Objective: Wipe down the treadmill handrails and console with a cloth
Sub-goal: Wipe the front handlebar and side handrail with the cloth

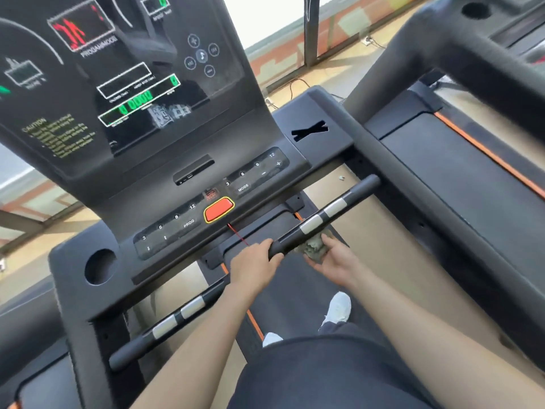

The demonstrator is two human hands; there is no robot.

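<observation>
left grip (255, 262) curls round the near end of the bar (358, 188); right grip (334, 261), fingers curled, holds the cloth (314, 246) against the bar, just right of the left grip.

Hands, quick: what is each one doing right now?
Left hand: grips the end of the handlebar.
Right hand: holds the cloth against that bar.

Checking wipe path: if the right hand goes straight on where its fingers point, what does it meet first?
The grip bar, probably: the right hand holds the cloth just under it, fingers aimed up-left at it. Cloth looks to touch already, though depth is unclear.
</observation>
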